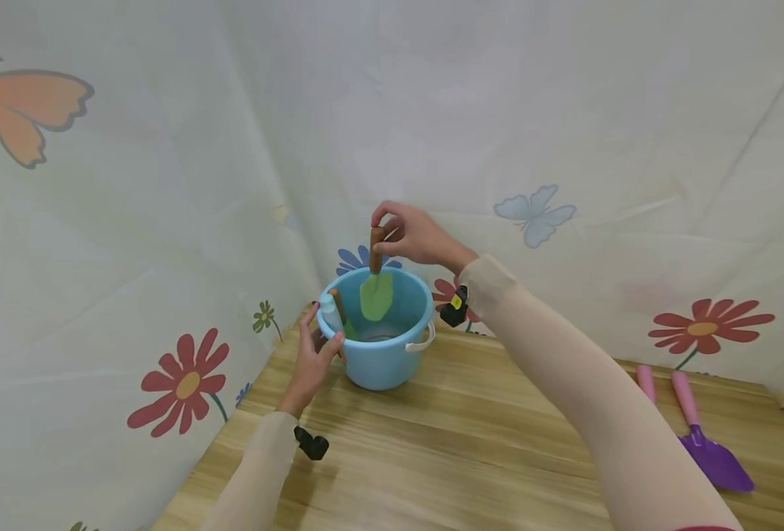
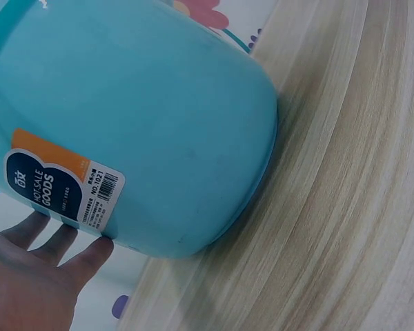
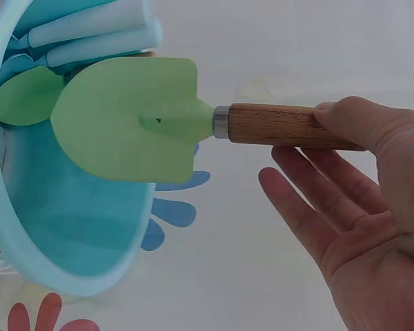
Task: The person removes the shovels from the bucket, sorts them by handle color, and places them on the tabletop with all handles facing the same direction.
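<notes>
A light blue bucket (image 1: 380,367) stands upright at the table's back left corner. My left hand (image 1: 310,369) grips its left side, thumb at the front rim and fingers reaching round the outside. Above the opening, my right hand (image 1: 418,236) pinches the wooden handle of a green hand trowel (image 3: 134,117), whose blade points down into the bucket's mouth. Inside, two tools with light blue handles (image 3: 100,43) lean at the left. Beside them are another wooden handle (image 1: 337,302) and a green blade (image 3: 31,96). A label (image 2: 63,181) is stuck on the bucket's outside.
A purple trowel (image 1: 717,463) with a pink handle lies at the table's right. A second pink handle (image 1: 645,380) lies beside it, partly hidden behind my right forearm. Flower-and-butterfly printed sheets (image 1: 431,110) hang right behind and left of the wooden table (image 1: 484,442).
</notes>
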`<state>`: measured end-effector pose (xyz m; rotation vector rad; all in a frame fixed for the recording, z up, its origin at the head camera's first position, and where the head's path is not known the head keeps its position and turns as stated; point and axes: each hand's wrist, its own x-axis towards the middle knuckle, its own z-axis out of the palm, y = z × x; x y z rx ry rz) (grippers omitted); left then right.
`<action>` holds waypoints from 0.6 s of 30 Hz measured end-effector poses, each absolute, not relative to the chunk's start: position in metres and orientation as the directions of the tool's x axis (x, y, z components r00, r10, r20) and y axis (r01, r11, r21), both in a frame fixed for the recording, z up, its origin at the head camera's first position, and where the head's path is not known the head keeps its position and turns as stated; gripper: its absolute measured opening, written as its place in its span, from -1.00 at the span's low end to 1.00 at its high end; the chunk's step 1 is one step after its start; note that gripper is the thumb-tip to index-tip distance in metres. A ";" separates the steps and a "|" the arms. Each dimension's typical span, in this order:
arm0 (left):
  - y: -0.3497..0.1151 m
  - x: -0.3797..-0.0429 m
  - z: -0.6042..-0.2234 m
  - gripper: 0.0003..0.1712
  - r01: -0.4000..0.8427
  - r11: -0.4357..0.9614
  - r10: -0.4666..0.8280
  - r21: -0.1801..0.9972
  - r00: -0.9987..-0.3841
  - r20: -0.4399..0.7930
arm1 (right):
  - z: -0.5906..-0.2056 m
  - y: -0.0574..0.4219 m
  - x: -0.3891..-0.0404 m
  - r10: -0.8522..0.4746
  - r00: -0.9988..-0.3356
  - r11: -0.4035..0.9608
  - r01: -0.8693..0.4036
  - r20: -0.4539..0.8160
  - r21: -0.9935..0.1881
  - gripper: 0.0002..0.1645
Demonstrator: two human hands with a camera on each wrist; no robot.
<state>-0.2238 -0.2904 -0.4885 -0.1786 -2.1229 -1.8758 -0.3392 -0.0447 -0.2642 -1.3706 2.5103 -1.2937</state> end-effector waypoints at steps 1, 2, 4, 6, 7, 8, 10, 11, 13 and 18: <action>-0.291 -0.224 -0.489 -0.09 0.288 0.135 -0.106 0.948 -0.947 0.303 | -0.263 -0.043 -0.338 -0.693 -0.620 0.271 -0.696 0.367 -0.665 -0.64; -0.292 -0.224 -0.489 -0.09 0.285 0.133 -0.107 0.949 -0.948 0.299 | -0.263 -0.042 -0.337 -0.686 -0.623 0.263 -0.694 0.375 -0.670 -0.63; -0.293 -0.224 -0.490 -0.09 0.275 0.123 -0.104 0.954 -0.952 0.288 | -0.262 -0.039 -0.336 -0.673 -0.631 0.252 -0.686 0.385 -0.682 -0.62; -0.295 -0.224 -0.491 -0.09 0.264 0.113 -0.101 0.958 -0.956 0.276 | -0.262 -0.036 -0.335 -0.659 -0.642 0.249 -0.679 0.393 -0.691 -0.61; -0.295 -0.224 -0.490 -0.09 0.262 0.106 -0.096 0.959 -0.957 0.273 | -0.262 -0.035 -0.335 -0.652 -0.647 0.244 -0.673 0.395 -0.698 -0.61; -0.295 -0.223 -0.490 -0.08 0.262 0.100 -0.089 0.960 -0.958 0.271 | -0.262 -0.033 -0.335 -0.646 -0.652 0.240 -0.668 0.398 -0.704 -0.60; -0.295 -0.222 -0.486 -0.07 0.267 0.094 -0.077 0.959 -0.959 0.274 | -0.262 -0.030 -0.335 -0.633 -0.661 0.232 -0.659 0.403 -0.715 -0.60; -0.294 -0.220 -0.483 -0.06 0.268 0.094 -0.072 0.959 -0.959 0.275 | -0.262 -0.028 -0.335 -0.626 -0.665 0.229 -0.656 0.407 -0.720 -0.60; -0.292 -0.216 -0.476 -0.05 0.270 0.096 -0.064 0.958 -0.959 0.277 | -0.263 -0.025 -0.335 -0.615 -0.671 0.220 -0.651 0.414 -0.726 -0.60; -0.287 -0.209 -0.464 -0.06 0.267 0.112 -0.067 0.957 -0.959 0.276 | -0.262 -0.017 -0.333 -0.596 -0.675 0.199 -0.649 0.435 -0.734 -0.61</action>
